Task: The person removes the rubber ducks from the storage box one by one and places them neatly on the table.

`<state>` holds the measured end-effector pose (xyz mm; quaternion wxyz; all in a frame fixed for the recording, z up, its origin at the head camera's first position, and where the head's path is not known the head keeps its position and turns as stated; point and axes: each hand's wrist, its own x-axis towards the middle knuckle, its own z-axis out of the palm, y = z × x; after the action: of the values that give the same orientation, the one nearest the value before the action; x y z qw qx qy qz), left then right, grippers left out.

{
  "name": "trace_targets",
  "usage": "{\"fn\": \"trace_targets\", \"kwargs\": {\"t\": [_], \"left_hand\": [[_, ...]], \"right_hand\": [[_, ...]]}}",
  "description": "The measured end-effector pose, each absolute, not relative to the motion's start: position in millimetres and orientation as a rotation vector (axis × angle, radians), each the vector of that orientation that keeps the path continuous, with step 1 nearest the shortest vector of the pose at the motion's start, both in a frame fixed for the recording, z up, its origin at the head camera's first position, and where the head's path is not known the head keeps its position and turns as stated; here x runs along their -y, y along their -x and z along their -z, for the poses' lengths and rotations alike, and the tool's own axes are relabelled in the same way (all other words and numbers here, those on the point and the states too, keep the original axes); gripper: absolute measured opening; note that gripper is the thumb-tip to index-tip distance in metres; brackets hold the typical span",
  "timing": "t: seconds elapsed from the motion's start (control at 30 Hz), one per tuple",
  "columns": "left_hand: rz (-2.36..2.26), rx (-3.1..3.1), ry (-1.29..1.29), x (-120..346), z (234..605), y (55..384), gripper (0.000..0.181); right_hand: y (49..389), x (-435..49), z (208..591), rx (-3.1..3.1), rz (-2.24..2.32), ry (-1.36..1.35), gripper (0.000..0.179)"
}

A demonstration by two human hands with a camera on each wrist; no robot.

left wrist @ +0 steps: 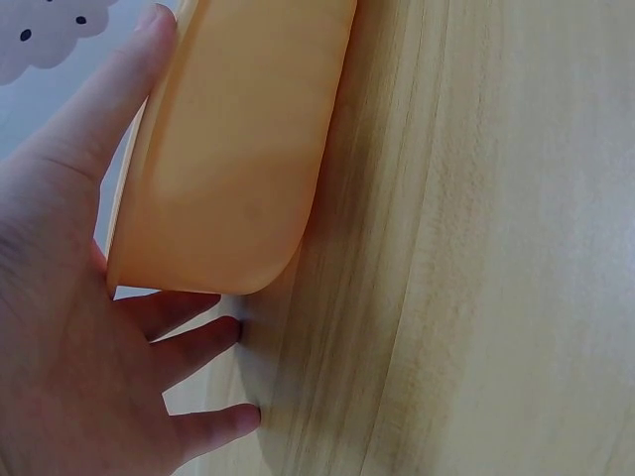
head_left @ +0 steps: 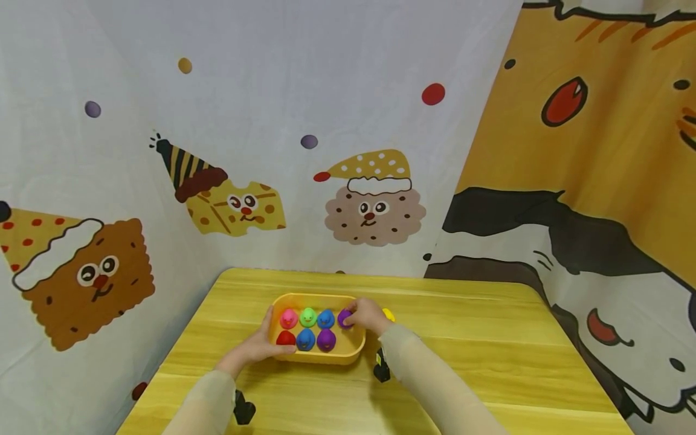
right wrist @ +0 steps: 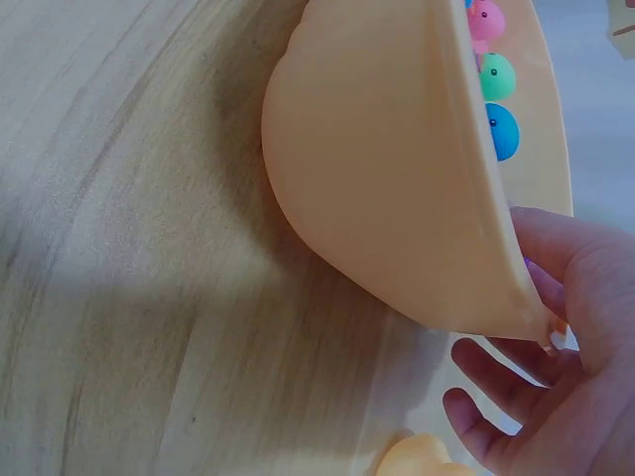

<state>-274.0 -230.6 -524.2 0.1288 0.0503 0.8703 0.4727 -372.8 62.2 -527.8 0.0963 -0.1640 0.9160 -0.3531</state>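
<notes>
An orange plastic basin (head_left: 321, 357) stands on the table with small rubber ducks in two rows. The back row has a pink duck (head_left: 289, 318), a green duck (head_left: 308, 317) and a blue duck (head_left: 325, 318). In front are a red duck (head_left: 285, 338), another blue duck (head_left: 306, 340) and a purple duck (head_left: 326, 340). My left hand (head_left: 255, 345) rests around the basin's left end, thumb along the front rim, the other fingers fairly straight and spread. At the right end my right hand (head_left: 371, 315) reaches over the rim and pinches a second purple duck (head_left: 344, 318).
A yellow duck (head_left: 388, 315) lies on the wooden table (head_left: 478, 338) outside the basin, partly hidden behind my right hand. A printed cloth (head_left: 261, 90) with cartoon figures hangs behind and beside the table.
</notes>
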Motion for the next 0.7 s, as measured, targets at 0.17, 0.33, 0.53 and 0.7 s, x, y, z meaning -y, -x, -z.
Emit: {"fn": "trace_targets", "kwargs": {"t": [0.17, 0.33, 0.53, 0.7], "left_hand": [[-1.405, -2.538, -0.200, 230, 526, 275, 0.128], [-1.381, -2.552, -0.174, 230, 529, 276, 0.129], [-1.350, -2.555, -0.163, 231, 528, 275, 0.127], [-1.338, -2.553, -0.162, 231, 526, 275, 0.128]], "right_hand": [[370, -64, 520, -2.704, 1.061, 0.472, 0.031], [365, -64, 512, -2.698, 1.091, 0.465, 0.030], [358, -63, 500, -2.706, 1.094, 0.507, 0.029], [355, -64, 493, -2.733, 1.049, 0.517, 0.028]]}}
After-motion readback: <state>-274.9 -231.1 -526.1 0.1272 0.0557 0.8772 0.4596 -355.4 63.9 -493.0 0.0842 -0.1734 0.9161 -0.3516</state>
